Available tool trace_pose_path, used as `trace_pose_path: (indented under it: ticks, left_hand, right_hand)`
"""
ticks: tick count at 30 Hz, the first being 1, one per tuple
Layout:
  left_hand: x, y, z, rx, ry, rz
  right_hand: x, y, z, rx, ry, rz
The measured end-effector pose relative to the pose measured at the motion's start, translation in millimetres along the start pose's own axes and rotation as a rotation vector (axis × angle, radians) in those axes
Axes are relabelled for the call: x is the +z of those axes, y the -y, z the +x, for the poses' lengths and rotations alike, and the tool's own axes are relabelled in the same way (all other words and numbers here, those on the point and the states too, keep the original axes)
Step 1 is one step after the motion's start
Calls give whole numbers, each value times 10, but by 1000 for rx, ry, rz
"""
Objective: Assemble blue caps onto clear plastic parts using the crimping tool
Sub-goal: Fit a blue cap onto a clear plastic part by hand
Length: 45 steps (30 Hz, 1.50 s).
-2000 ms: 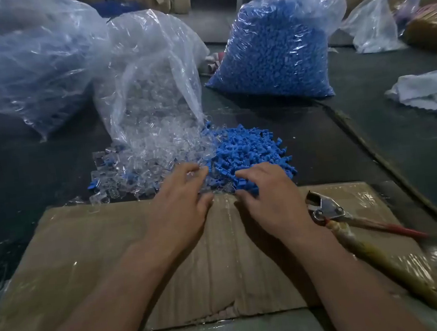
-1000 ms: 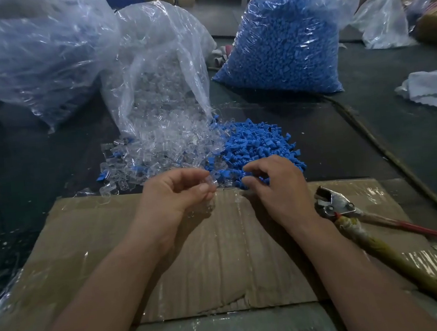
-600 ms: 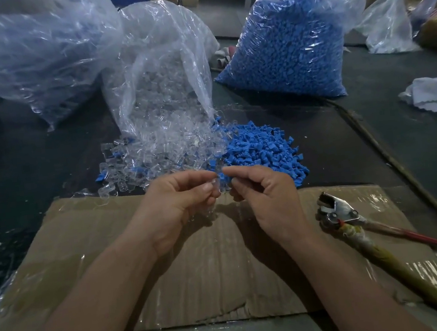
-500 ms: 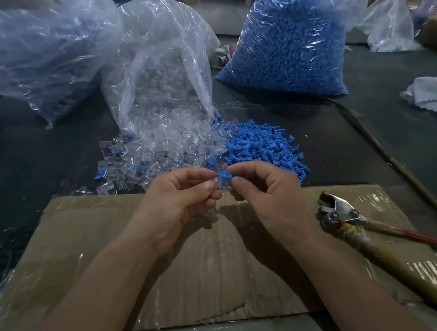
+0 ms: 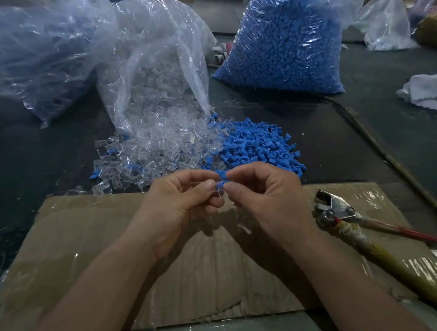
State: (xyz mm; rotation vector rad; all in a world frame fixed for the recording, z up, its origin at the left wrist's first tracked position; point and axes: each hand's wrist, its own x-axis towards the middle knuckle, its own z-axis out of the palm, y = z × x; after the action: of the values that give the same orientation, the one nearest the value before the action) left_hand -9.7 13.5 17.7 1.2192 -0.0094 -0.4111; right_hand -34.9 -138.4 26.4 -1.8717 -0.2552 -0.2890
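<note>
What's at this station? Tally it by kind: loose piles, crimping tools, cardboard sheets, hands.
Loose piles: 2, clear-part pile and blue-cap pile
Crimping tool: 1
Cardboard sheet: 1
Hands: 2, left hand pinching a clear part, right hand a blue cap
Total: 6

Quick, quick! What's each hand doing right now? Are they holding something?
Left hand: closed, pinching a clear plastic part.
Right hand: closed, pinching a blue cap against that part.
</note>
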Motion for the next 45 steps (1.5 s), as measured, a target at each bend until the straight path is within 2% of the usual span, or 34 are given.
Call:
trace_pose_path:
  ticks: [4,8,15,22,25,30,33,38,45]
  left_hand:
    - [6,5,2,-4,-10,-5]
    - [26,12,12,-4,-2,-17]
    - [32,49,14,-25,28,-55]
    - [42,57,-7,-45,22,-53]
    - [50,28,-12,-82,40,-61]
    - [-17,-62,-19,-35,24,87]
    - [-45,-92,-49,30,44,130]
    - [-10,-88,-47,42,56,169]
    - [31,-100,-67,41,10,143]
  right_hand:
    - [-26,1,17,42,39,139]
    - [-23,6,28,-20,41,107]
    - [-42,-1,22,4,94,242]
    - [-54,13,7,-107,156,74]
    - [-64,-18,14,-134,111,33]
    - [-69,-70,15,-161,94,-93]
    - [-56,-62,5,-192,120,-106]
    - [-55,-82,-1,-235,108,-144]
    - [-74,-102,10,-155,124,-75]
